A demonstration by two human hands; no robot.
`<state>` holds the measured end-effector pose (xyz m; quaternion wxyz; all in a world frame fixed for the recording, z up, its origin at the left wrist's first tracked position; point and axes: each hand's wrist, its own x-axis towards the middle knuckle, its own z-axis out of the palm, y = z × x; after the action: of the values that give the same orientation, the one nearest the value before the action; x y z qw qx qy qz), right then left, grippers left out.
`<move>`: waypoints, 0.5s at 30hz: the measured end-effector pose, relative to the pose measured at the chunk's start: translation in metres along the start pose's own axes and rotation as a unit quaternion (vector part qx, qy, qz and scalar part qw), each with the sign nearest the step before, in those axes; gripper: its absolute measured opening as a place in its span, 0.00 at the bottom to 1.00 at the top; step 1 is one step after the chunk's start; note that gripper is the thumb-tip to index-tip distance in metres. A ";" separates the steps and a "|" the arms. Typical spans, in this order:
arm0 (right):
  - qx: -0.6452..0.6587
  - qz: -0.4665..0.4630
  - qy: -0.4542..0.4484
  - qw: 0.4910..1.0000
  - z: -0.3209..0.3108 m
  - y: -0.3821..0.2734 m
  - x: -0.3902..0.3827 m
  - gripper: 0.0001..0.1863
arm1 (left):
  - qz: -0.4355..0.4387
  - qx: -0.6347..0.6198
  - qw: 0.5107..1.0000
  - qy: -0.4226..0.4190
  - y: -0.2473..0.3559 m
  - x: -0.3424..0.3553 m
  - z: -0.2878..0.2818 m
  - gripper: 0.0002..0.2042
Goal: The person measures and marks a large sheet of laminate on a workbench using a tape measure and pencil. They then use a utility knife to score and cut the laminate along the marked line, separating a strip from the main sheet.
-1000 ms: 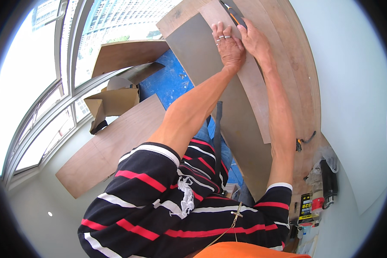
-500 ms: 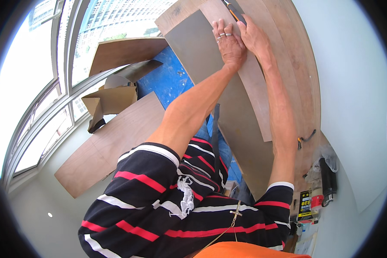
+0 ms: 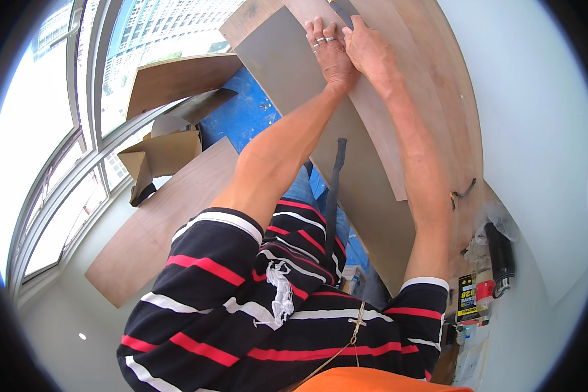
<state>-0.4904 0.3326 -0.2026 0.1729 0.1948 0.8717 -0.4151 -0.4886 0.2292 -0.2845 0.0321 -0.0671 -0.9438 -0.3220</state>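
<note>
My left hand [image 3: 333,60] lies flat on a pale wooden strip [image 3: 374,134], its fingers stretched out, rings on some of them. Right beside it, my right hand [image 3: 372,55] is closed around a slim black-and-orange tool [image 3: 341,11] that looks like a utility knife. The upper frame edge cuts off its far end, so I cannot see its tip. Under the strip is a long grey-brown panel [image 3: 277,62], with a larger wooden board [image 3: 431,98] showing to the right.
A loose wooden panel [image 3: 163,225] and an opened cardboard box [image 3: 170,151] are on the left by the windows. Another board [image 3: 176,81] leans there. Blue sheeting [image 3: 245,104] covers the floor. At right are a black bottle [image 3: 501,258] and a small orange-and-black tool [image 3: 460,193].
The view has shifted slightly, so hands and boards appear farther up and left. Both hands keep about the same place on the strip, and my right hand still grips the tool.
</note>
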 end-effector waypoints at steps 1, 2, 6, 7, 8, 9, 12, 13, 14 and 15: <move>-0.002 0.003 -0.004 1.000 0.000 0.002 -0.003 0.23 | -0.004 0.003 1.000 0.002 0.000 0.000 0.001 0.17; -0.004 0.007 -0.007 1.000 -0.001 0.004 -0.005 0.23 | -0.005 0.002 1.000 0.006 -0.001 0.000 0.002 0.17; -0.002 0.008 -0.011 1.000 -0.006 0.014 -0.020 0.21 | -0.001 0.056 0.998 0.015 -0.004 0.003 0.004 0.15; -0.005 0.008 -0.012 1.000 -0.006 0.016 -0.025 0.21 | 0.026 0.043 0.998 0.036 -0.004 0.003 0.004 0.16; -0.007 0.011 -0.015 1.000 -0.006 0.018 -0.030 0.21 | 0.031 0.035 0.998 0.041 -0.003 0.003 0.003 0.17; -0.006 0.013 -0.018 1.000 -0.006 0.021 -0.035 0.20 | 0.029 0.026 0.998 0.038 -0.003 0.003 0.003 0.18; -0.005 0.021 -0.025 0.999 -0.006 0.028 -0.050 0.20 | 0.040 0.032 0.998 0.041 -0.001 0.001 0.001 0.18; -0.010 0.020 -0.021 1.000 -0.006 0.031 -0.055 0.20 | 0.032 0.033 0.998 0.031 -0.001 0.001 0.001 0.18; -0.016 0.019 -0.018 1.000 -0.006 0.034 -0.060 0.19 | 0.032 0.033 0.998 0.032 -0.001 0.001 0.001 0.18; -0.021 0.020 -0.016 0.999 -0.005 0.037 -0.065 0.19 | 0.040 0.035 0.998 0.035 -0.002 0.002 0.000 0.18</move>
<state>-0.4167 0.3456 -0.1934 0.1988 0.2020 0.8732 -0.3964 -0.4905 0.2280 -0.2858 0.0800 -0.0923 -0.9493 -0.2898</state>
